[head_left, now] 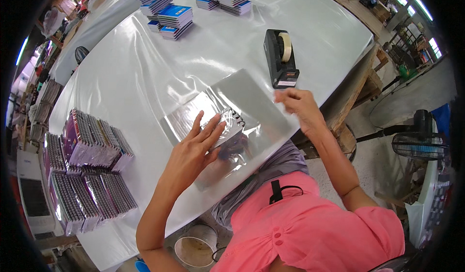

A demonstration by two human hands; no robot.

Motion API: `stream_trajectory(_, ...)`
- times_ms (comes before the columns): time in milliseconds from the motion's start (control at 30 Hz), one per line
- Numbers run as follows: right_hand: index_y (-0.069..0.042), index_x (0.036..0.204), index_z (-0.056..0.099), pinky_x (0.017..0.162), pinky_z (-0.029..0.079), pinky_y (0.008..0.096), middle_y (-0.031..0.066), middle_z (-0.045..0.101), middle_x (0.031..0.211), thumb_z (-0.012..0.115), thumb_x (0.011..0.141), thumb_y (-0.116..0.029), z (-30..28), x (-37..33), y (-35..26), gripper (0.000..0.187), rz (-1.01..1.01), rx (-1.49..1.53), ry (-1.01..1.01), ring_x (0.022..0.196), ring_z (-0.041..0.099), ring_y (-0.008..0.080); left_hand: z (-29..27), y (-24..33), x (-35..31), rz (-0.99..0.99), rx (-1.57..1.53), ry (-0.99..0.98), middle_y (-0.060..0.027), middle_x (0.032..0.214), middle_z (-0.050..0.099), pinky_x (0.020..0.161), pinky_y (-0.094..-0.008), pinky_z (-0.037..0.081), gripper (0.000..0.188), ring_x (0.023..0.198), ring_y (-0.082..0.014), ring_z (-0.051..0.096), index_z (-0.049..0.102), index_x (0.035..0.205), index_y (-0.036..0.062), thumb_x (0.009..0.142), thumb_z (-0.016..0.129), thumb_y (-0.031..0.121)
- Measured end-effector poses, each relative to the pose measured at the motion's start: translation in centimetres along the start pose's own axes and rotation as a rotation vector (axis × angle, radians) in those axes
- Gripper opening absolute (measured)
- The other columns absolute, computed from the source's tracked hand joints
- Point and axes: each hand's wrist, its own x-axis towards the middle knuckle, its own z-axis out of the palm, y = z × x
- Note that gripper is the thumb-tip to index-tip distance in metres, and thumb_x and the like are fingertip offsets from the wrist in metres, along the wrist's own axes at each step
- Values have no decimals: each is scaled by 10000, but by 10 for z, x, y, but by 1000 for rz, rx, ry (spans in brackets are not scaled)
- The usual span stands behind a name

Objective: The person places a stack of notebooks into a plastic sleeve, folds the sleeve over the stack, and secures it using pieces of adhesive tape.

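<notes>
your left hand [191, 148], fingers apart on film [237, 85] | your right hand [300, 108], blurred, can't tell if pinching | film's prob light, slippery, grab an edge

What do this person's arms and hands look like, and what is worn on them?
The left hand and right hand are ungloved, and both forearms are bare, with no watch or bracelet visible. A short, coral-pink fabric sleeve sits on the right upper arm; no left sleeve shows.
</notes>
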Motion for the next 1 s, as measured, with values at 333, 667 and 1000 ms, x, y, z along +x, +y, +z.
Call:
stream_trajectory(333, 22, 776, 649, 424, 174, 235, -54, 438, 559, 722, 876, -253, 91, -67, -1, 301, 277, 141, -299, 441, 287, 21, 4, -4, -5, 31, 22, 45, -22, 1476, 416, 948, -446, 509, 667, 1365, -355, 355, 463, 1394, 166, 779, 690, 40)
stream_trajectory(667, 18, 821, 689, 435, 302, 227, -25, 561, 601, 705, 889, -295, 96, -63, 50, 320, 19, 109, -208, 494, 427, 31, 1, -9, 6, -34, -197, 87, -116, 1496, 369, 984, -434, 475, 758, 1356, -368, 373, 394, 1445, 145, 770, 739, 153)
stream_trajectory(1000, -35, 777, 738, 532, 454, 369, 147, 648, 625, 689, 841, -304, 95, -41, 51, 281, -232, -495, -157, 527, 617, 234, 3, -43, 41, -263, -420, -280, -284, 911, 633, 770, -396, 478, 918, 849, -351, 644, 312, 1434, -67, 843, 612, 569)
